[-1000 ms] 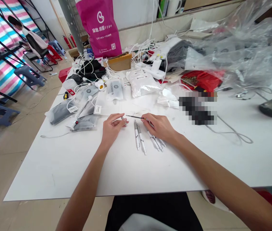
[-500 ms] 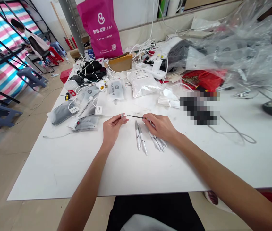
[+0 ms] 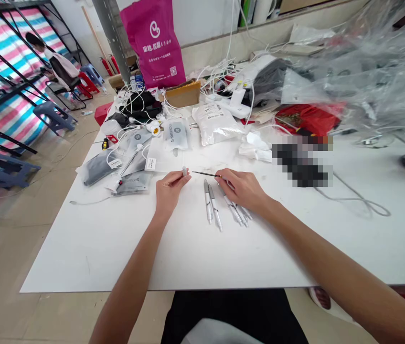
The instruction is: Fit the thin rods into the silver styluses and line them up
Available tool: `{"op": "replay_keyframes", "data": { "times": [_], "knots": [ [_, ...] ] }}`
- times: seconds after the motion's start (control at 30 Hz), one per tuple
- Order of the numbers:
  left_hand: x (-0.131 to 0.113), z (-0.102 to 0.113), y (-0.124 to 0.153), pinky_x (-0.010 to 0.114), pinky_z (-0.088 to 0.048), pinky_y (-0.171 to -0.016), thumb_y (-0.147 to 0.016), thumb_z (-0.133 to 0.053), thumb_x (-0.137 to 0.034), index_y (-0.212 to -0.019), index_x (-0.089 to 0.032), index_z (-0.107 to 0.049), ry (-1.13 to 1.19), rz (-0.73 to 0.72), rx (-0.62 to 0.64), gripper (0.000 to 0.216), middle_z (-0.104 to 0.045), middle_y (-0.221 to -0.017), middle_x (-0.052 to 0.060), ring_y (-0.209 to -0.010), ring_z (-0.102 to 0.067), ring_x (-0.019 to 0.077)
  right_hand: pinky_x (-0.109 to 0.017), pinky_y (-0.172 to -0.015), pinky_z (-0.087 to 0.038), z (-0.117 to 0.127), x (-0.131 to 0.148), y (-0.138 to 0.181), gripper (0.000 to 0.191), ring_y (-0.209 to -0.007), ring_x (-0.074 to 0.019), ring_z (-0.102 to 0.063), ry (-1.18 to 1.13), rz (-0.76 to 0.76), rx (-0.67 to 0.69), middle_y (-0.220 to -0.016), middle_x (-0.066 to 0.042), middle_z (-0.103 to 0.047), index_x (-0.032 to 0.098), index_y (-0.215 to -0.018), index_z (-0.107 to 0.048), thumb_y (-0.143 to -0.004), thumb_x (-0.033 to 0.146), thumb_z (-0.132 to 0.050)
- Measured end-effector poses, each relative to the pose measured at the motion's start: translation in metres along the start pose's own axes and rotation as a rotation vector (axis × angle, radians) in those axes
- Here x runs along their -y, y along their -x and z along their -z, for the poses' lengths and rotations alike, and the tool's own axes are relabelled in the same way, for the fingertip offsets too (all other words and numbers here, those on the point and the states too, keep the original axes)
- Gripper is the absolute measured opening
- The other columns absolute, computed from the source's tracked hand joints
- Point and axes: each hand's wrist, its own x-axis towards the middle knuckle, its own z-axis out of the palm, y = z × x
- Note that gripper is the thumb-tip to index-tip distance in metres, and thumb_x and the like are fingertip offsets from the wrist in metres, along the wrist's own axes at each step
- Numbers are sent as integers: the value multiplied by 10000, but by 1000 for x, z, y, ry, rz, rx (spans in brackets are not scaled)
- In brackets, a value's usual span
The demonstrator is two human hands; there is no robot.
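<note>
Bright, diffuse light is washing over the white table (image 3: 195, 258), leaving soft, faint shadows beside a gray cable (image 3: 369, 207) at its right while pale pens (image 3: 208, 205) near its middle are almost fading into the surface. Clear plastic bags (image 3: 360, 71) heaped at the table's far right are catching whitish glare and smearing into blur, as pixelation is masking a dark object (image 3: 299, 162) nearby. Wide-angle distortion is stretching a blue-gray stool (image 3: 2, 169) left of the table.

Slim dark refill (image 3: 205, 174), held in right hand (image 3: 241, 186); grey tube (image 3: 184, 170), upright in left hand (image 3: 168, 191); grey-and-white pens (image 3: 216, 210), lying beside right hand
</note>
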Motion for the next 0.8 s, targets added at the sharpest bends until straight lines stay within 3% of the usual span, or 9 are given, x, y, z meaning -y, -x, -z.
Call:
{"op": "replay_keyframes", "data": {
  "times": [0.23,0.8],
  "knots": [
    [7,1,-1,329,-587,-836,-823,-858,-407,-999,-214,-866,-3,0,-10,261,-788,-1004,63,-909,-712,180,-285,-553,-321,0,1,0,196,-576,-136,-557,14,19,-26,-847,-19,-764,198,-1076,-641,-1099,277,-462],
    [5,3,-1,299,-561,-842,-866,-824,-349,-1097,-312,-856,-188,-27,-12,236,-746,-1091,40,-929,-691,159,-287,-551,-318,0,1,-1,190,-565,-131,-545,6,16,-41,-836,-14,-754,203,-1078,-639,-1098,277,-465]
  ]
}}
